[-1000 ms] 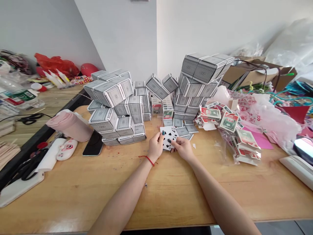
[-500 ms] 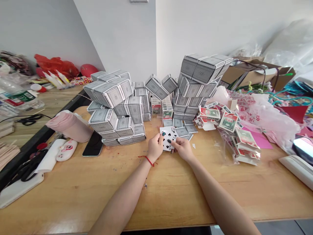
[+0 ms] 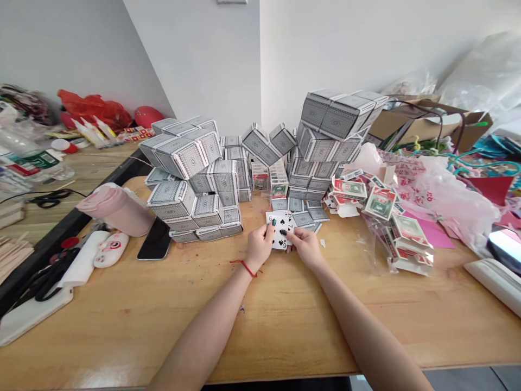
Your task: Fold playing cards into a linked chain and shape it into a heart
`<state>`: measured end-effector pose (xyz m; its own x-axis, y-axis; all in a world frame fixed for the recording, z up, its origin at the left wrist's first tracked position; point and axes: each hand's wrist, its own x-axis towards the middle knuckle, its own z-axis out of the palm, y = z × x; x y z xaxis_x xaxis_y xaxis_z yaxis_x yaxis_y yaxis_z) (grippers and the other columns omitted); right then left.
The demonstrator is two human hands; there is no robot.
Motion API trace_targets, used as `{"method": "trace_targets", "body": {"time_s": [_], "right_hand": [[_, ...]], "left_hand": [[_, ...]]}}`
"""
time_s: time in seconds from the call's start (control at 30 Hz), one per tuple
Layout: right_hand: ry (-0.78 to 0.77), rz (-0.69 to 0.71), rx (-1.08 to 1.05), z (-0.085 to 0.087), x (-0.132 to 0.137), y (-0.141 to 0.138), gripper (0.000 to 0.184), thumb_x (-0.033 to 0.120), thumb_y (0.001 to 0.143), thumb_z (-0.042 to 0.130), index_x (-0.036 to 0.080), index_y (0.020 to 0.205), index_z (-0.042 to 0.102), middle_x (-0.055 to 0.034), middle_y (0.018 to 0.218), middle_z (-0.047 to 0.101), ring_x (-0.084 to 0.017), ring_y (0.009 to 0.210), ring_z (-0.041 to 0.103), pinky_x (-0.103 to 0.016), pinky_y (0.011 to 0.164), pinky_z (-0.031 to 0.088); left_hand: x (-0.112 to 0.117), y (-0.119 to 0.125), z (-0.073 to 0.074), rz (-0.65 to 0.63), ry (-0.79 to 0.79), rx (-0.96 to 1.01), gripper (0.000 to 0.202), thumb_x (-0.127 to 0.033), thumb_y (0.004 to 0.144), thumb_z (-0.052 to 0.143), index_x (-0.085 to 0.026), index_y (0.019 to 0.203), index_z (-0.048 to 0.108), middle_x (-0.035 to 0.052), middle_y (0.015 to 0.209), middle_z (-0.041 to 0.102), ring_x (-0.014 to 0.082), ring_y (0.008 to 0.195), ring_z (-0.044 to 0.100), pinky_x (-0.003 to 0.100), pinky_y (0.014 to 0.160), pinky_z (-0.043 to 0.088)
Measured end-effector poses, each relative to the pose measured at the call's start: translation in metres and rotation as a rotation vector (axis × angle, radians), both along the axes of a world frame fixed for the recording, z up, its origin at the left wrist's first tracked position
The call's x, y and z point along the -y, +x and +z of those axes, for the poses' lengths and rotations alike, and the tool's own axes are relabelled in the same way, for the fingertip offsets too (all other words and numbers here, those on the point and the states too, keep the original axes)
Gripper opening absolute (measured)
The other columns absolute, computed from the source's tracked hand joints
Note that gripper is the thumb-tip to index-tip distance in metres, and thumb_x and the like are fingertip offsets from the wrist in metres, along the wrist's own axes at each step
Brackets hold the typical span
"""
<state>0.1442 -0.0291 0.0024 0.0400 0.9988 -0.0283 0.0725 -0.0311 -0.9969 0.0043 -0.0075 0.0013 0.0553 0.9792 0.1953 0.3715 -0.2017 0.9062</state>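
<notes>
Between my two hands are a few playing cards (image 3: 279, 241), face up, a six of spades in front and a seven behind it to the right. My left hand (image 3: 260, 244) is closed on their left edge, thumb on top. On the right edge my right hand (image 3: 305, 245) pinches them, thumb across the face; its other fingers are partly hidden beneath. Just beyond lie loose cards (image 3: 303, 219), backs up. Blocks built of grey-backed cards form a left stack (image 3: 175, 201) and a taller right stack (image 3: 325, 141), with V-shaped blocks (image 3: 268, 145) between them.
Card boxes (image 3: 380, 202) and torn packaging lie to the right, beside a plastic bag (image 3: 443, 184). A phone (image 3: 154, 239), a pink tumbler (image 3: 118, 209) and a white roll (image 3: 85, 258) are on the left. Behind the right stack stands a cardboard box (image 3: 423, 122).
The cards have shifted slightly between my fingers, the front six now overlapping the seven more. My hands have barely moved; the stacks are the same.
</notes>
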Motion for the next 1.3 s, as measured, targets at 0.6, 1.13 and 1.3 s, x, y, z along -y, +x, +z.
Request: {"method": "trace_targets", "body": {"time_s": [0.6,1.13,1.3], "right_hand": [[-0.003,-0.109,-0.097,-0.0073,-0.0060,0.0081,0.038,0.054,0.066,0.059,0.018,0.056,0.053,0.0011,0.038,0.051,-0.014,0.041,0.048,-0.026,0.044,0.037],[-0.021,-0.048,-0.286,-0.0045,-0.0063,0.0068,0.030,0.045,0.061,0.066,0.017,0.067,0.058,0.0015,0.055,0.056,-0.011,0.049,0.046,-0.024,0.047,0.038],[-0.002,-0.030,-0.257,-0.0037,-0.0061,0.0071,0.030,0.044,0.060,0.067,0.016,0.062,0.057,0.0015,0.054,0.056,-0.010,0.049,0.045,-0.023,0.047,0.036]], "left_hand": [[0.0019,0.0013,-0.0010,-0.098,0.006,-0.011,0.040,-0.044,0.081,0.039,-0.018,0.051,0.036,-0.0032,0.044,0.037,0.0088,0.045,0.032,0.023,0.047,0.023],[0.0080,0.0008,0.0008,-0.137,-0.032,0.058,0.039,-0.042,0.081,0.040,-0.018,0.051,0.036,-0.0034,0.044,0.038,0.0089,0.046,0.036,0.022,0.047,0.026],[0.0045,0.0028,0.0021,-0.028,0.046,-0.066,0.037,-0.042,0.080,0.042,-0.018,0.052,0.036,-0.0030,0.045,0.038,0.0089,0.045,0.034,0.023,0.047,0.023]]}}
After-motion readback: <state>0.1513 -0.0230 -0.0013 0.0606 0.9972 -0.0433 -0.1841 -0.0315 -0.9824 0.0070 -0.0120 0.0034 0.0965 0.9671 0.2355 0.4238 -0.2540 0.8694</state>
